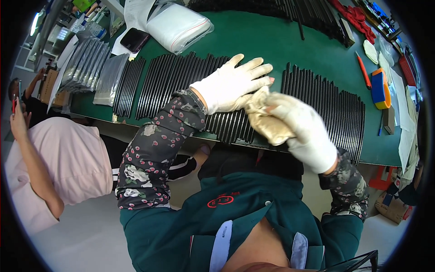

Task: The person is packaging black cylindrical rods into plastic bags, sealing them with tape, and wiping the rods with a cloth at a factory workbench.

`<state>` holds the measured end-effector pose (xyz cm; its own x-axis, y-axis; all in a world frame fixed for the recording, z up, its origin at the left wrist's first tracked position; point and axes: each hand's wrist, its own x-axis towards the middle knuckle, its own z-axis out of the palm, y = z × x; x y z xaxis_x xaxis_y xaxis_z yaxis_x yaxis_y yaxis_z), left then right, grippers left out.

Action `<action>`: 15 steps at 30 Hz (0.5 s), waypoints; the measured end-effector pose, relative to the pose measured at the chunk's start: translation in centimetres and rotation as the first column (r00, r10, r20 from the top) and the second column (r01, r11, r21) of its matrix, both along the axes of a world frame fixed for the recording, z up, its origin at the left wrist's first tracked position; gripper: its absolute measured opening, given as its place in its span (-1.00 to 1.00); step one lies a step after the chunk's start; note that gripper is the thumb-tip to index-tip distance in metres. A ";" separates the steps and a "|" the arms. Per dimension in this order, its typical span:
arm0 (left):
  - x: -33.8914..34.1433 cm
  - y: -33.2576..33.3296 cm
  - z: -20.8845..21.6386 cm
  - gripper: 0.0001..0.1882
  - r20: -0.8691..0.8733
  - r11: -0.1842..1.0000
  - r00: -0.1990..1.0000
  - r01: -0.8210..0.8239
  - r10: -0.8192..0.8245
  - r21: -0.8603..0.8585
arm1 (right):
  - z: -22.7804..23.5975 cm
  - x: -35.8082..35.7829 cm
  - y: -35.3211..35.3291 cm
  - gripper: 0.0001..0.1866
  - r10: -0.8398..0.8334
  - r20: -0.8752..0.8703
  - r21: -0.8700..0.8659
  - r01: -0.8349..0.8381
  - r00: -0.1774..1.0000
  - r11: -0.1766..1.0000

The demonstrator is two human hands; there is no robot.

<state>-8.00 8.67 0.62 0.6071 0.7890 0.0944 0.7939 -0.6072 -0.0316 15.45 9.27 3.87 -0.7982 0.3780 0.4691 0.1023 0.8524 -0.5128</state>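
Rows of thin black rods (165,79) lie side by side across the green table, their near ends by its front edge. My left hand (229,86), in a white glove with some fingertips bare, rests flat over the middle rods, fingers stretched toward the right. A crumpled yellowish cloth (268,126) is gripped in my right hand (310,129), which is also gloved. The cloth lies over the rods just right of my left hand and touches its thumb side. More black rods (331,106) continue to the right of the cloth. Both hands hide part of the row.
Bagged rods (86,63), a phone (134,40) and a white plastic-wrapped pack (179,27) are at the left. A large heap of black rods (272,9) lies at the back. A red pen-like tool (363,70) and a blue-orange tape roll (380,88) are right. Someone in pink (68,163) stands left.
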 end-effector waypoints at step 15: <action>0.0 -0.1 -0.2 -0.41 0.066 0.998 0.998 -0.005 0.001 0.068 | -1.3 -4.1 -5.8 -0.74 0.470 0.052 -0.012 -0.470 0.881 0.883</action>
<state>-8.04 8.57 0.37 0.5953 0.7812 0.1881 0.7976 -0.6029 -0.0204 11.31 3.52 2.62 -0.9052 -0.0478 0.4223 -0.2840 0.8075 -0.5171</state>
